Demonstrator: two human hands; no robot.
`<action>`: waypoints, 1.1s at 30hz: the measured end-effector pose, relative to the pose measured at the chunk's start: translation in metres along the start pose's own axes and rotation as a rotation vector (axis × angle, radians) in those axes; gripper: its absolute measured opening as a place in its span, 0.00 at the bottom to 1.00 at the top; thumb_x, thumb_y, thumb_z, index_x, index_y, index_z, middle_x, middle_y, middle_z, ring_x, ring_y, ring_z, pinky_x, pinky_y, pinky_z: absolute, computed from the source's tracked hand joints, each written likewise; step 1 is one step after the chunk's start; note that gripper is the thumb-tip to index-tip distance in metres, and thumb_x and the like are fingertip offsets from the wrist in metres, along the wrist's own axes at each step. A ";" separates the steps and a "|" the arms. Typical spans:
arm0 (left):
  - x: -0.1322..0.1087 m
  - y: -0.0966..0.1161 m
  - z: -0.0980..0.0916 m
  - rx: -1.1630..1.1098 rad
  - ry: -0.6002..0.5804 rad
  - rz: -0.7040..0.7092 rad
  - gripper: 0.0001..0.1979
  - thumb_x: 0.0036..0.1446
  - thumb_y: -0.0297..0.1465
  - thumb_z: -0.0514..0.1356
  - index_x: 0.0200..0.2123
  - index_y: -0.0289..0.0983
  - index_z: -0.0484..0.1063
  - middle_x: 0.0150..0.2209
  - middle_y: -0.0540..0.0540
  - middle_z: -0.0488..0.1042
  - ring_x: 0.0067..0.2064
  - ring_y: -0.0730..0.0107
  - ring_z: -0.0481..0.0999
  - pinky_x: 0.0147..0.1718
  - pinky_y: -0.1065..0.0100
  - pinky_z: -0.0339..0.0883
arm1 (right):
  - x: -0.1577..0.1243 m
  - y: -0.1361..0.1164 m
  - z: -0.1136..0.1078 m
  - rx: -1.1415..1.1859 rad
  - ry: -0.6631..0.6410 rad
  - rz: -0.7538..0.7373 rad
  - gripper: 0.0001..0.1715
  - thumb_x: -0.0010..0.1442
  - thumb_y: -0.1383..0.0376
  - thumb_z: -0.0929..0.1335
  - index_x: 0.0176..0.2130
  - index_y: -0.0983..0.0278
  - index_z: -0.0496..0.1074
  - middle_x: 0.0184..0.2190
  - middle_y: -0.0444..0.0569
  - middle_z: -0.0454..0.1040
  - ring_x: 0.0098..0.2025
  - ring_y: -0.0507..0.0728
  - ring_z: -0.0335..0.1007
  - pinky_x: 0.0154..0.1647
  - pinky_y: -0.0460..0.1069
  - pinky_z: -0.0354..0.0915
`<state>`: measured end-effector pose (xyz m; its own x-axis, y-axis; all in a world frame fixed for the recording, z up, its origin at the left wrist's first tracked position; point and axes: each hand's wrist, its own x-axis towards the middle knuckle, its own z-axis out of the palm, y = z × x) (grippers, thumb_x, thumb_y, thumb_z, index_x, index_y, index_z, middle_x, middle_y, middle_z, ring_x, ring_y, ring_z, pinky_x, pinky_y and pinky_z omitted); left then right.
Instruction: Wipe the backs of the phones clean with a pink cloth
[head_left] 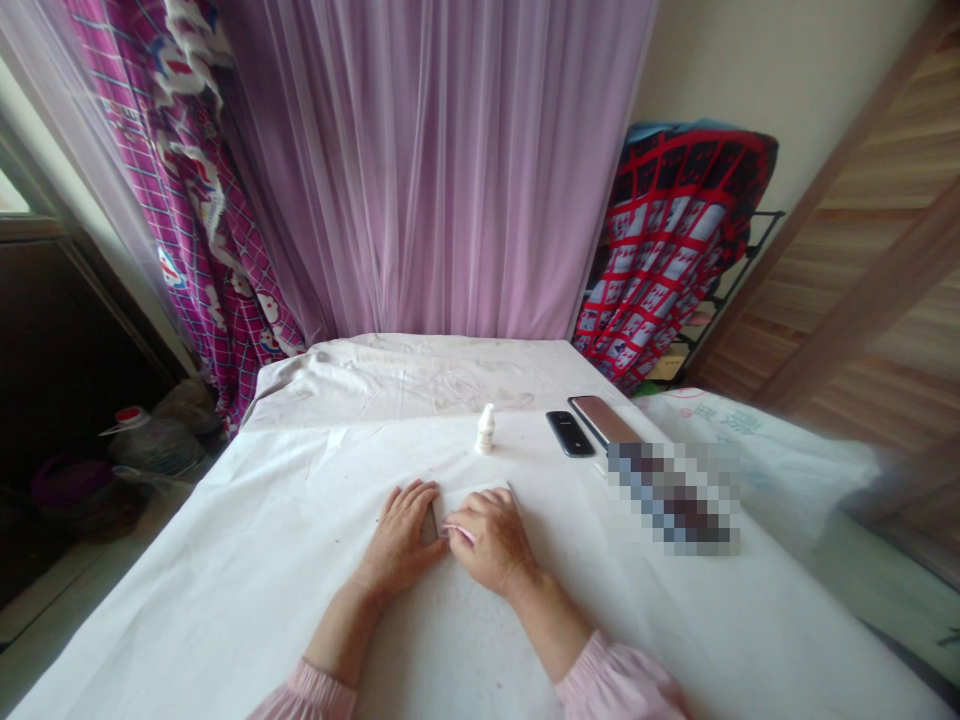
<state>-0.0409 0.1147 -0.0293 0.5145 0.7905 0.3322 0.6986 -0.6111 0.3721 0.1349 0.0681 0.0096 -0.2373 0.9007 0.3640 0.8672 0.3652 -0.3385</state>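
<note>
My left hand (406,538) lies flat on the white-covered table, fingers stretched forward and thumb pointing toward the right hand. It rests against the left edge of a flat pale rectangular piece (448,497), thin and partly hidden under my hands. My right hand (493,538) is closed over this piece, its fingers curled. A slender pinkish item (459,531) shows at its thumb side; its kind cannot be made out. Just beyond the hands stands a small white bottle (485,432) with a narrow capped tip, upright and untouched.
A black phone (570,434) and a larger rose-coloured phone-like slab (604,420) lie at the right, near a pixelated patch (673,499). The white table cover (247,560) is wrinkled at the far end. Purple curtains (442,170) hang behind the table. A plastic jug (154,440) sits at lower left.
</note>
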 end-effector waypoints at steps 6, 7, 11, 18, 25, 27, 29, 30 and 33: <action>0.000 -0.001 -0.001 -0.010 0.007 0.017 0.28 0.52 0.38 0.64 0.55 0.39 0.63 0.57 0.38 0.68 0.61 0.50 0.64 0.60 0.45 0.53 | 0.000 0.012 -0.004 -0.021 0.059 0.084 0.08 0.54 0.70 0.68 0.30 0.59 0.77 0.30 0.45 0.74 0.38 0.54 0.65 0.46 0.51 0.49; 0.000 -0.001 -0.001 -0.012 0.003 0.017 0.28 0.51 0.38 0.64 0.55 0.39 0.63 0.57 0.38 0.68 0.61 0.50 0.64 0.60 0.45 0.53 | 0.000 0.015 -0.005 -0.031 0.066 0.093 0.07 0.54 0.70 0.68 0.29 0.60 0.76 0.29 0.45 0.74 0.37 0.54 0.65 0.45 0.51 0.49; 0.000 -0.001 -0.002 -0.020 -0.015 0.008 0.29 0.51 0.37 0.64 0.55 0.39 0.63 0.58 0.38 0.68 0.61 0.49 0.63 0.60 0.44 0.53 | -0.002 0.025 -0.007 -0.051 0.103 0.124 0.06 0.54 0.70 0.68 0.28 0.61 0.75 0.29 0.45 0.74 0.36 0.54 0.65 0.44 0.51 0.49; 0.000 0.002 -0.003 -0.021 -0.003 0.011 0.29 0.50 0.37 0.64 0.55 0.39 0.63 0.57 0.38 0.68 0.61 0.50 0.63 0.60 0.44 0.53 | -0.003 0.028 -0.003 -0.056 0.170 0.135 0.06 0.54 0.69 0.68 0.28 0.61 0.75 0.28 0.46 0.74 0.35 0.54 0.64 0.43 0.51 0.48; 0.000 0.002 -0.003 -0.009 -0.002 0.008 0.29 0.50 0.38 0.64 0.55 0.39 0.63 0.57 0.38 0.68 0.61 0.50 0.63 0.60 0.43 0.53 | -0.001 0.019 0.004 0.017 0.156 0.035 0.09 0.55 0.71 0.68 0.31 0.59 0.77 0.29 0.45 0.73 0.37 0.54 0.64 0.45 0.51 0.50; 0.000 0.002 -0.003 -0.007 -0.001 0.012 0.29 0.51 0.39 0.64 0.55 0.39 0.63 0.57 0.38 0.68 0.61 0.50 0.63 0.60 0.43 0.52 | -0.001 0.017 0.005 0.036 0.142 0.019 0.10 0.55 0.72 0.68 0.32 0.58 0.77 0.29 0.45 0.73 0.37 0.54 0.64 0.45 0.51 0.50; 0.000 0.002 -0.003 -0.008 -0.004 0.016 0.28 0.52 0.40 0.64 0.55 0.38 0.63 0.57 0.38 0.68 0.61 0.50 0.63 0.60 0.44 0.53 | -0.001 0.015 0.006 0.053 0.127 0.006 0.10 0.55 0.71 0.68 0.33 0.57 0.77 0.29 0.45 0.72 0.37 0.54 0.64 0.45 0.51 0.51; 0.000 0.003 -0.003 -0.008 -0.005 0.017 0.28 0.52 0.40 0.64 0.55 0.38 0.63 0.57 0.38 0.68 0.61 0.50 0.63 0.60 0.44 0.53 | -0.001 0.015 0.006 0.063 0.119 -0.003 0.10 0.56 0.71 0.68 0.33 0.57 0.77 0.30 0.44 0.73 0.37 0.54 0.63 0.45 0.51 0.51; 0.000 0.003 -0.003 -0.007 0.000 0.019 0.28 0.52 0.39 0.63 0.55 0.39 0.63 0.57 0.38 0.68 0.61 0.51 0.64 0.60 0.44 0.52 | -0.001 0.014 0.007 0.097 0.108 -0.037 0.10 0.56 0.71 0.69 0.35 0.57 0.77 0.31 0.44 0.73 0.38 0.54 0.63 0.44 0.50 0.51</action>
<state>-0.0406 0.1126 -0.0252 0.5273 0.7790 0.3392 0.6852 -0.6259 0.3723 0.1445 0.0740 -0.0014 -0.2150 0.8575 0.4673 0.8110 0.4234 -0.4038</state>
